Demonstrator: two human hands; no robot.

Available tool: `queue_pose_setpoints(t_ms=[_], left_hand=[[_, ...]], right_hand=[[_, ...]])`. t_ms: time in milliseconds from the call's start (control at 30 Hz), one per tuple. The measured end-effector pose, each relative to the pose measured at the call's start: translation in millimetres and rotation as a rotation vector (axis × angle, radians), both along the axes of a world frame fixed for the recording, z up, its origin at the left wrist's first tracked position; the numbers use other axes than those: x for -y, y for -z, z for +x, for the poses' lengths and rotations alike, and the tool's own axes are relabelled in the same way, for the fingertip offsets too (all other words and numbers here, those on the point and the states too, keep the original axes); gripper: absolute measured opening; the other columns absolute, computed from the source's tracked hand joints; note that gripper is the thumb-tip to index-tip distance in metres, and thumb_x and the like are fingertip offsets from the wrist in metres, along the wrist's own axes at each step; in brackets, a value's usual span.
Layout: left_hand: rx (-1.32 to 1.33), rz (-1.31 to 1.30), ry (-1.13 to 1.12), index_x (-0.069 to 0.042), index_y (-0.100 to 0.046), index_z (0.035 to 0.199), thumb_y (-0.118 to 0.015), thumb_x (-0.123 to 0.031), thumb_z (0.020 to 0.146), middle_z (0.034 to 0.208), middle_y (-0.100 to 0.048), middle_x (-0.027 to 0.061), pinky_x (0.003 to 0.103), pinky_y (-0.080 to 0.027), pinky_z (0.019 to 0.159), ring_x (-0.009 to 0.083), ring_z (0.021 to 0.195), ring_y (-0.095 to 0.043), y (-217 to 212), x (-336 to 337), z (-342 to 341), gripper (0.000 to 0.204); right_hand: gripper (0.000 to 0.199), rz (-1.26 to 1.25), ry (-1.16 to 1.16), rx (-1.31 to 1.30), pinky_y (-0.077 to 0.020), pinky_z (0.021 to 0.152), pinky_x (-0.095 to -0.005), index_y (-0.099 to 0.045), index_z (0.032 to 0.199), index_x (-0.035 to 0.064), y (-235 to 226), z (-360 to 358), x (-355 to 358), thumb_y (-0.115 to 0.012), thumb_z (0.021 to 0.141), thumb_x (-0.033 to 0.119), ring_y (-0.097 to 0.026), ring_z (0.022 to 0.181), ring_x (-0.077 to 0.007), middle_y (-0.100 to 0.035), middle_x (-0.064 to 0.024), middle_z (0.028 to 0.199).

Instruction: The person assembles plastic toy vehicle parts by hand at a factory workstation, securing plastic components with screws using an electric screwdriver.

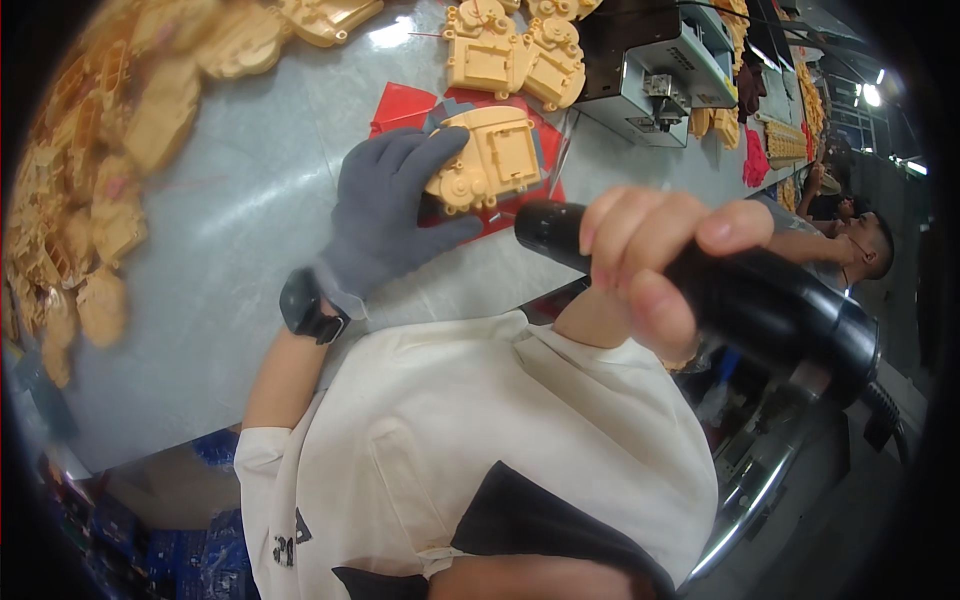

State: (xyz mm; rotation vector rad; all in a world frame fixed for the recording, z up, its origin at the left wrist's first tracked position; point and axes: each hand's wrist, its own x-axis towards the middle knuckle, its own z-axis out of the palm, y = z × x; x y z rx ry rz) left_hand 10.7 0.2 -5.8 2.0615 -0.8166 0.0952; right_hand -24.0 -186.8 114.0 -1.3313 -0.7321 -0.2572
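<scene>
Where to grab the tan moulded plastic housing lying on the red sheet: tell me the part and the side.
Grip the tan moulded plastic housing across its long flat side edges, coming from above. It lies flat on the red sheet, and the gloved left hand already covers its near-left end, so the far-right end is free. The right hand is busy holding a black cylindrical tool.

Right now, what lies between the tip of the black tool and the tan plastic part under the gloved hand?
In the head view, only a strip of red sheet separates the black tool from the tan plastic part; nothing else lies there.
</scene>
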Motion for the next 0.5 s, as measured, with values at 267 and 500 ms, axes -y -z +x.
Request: queue_pose_setpoints(t_ms=[267, 500], left_hand=[[-0.017, -0.060, 0.027, -0.010, -0.047, 0.124, -0.080, -0.033, 0.059, 0.112, -0.056, 0.0112, 0.042, -0.040, 0.091, 0.0310, 0.105, -0.052, -1, 2, -1, 0.076], [-0.005, -0.080, 0.009, -0.011, -0.048, 0.124, -0.076, -0.038, 0.062, 0.111, -0.056, 0.0124, 0.042, -0.040, 0.090, 0.0322, 0.104, -0.052, -3, -2, 1, 0.073]], right_hand=[[0.045, -0.032, -0.024, -0.013, -0.0427, 0.051, -0.0317, -0.033, 0.109, 0.0044, -1, 4, -14, -0.054, 0.072, -0.012, -0.050, 0.053, -0.0187, -0.053, -0.0103, 0.069], [0.045, -0.091, -0.041, -0.010, -0.0427, 0.051, -0.0315, -0.033, 0.109, 0.0044, 6, 10, -19, -0.054, 0.072, -0.012, -0.050, 0.054, -0.0190, -0.054, -0.0101, 0.069]])
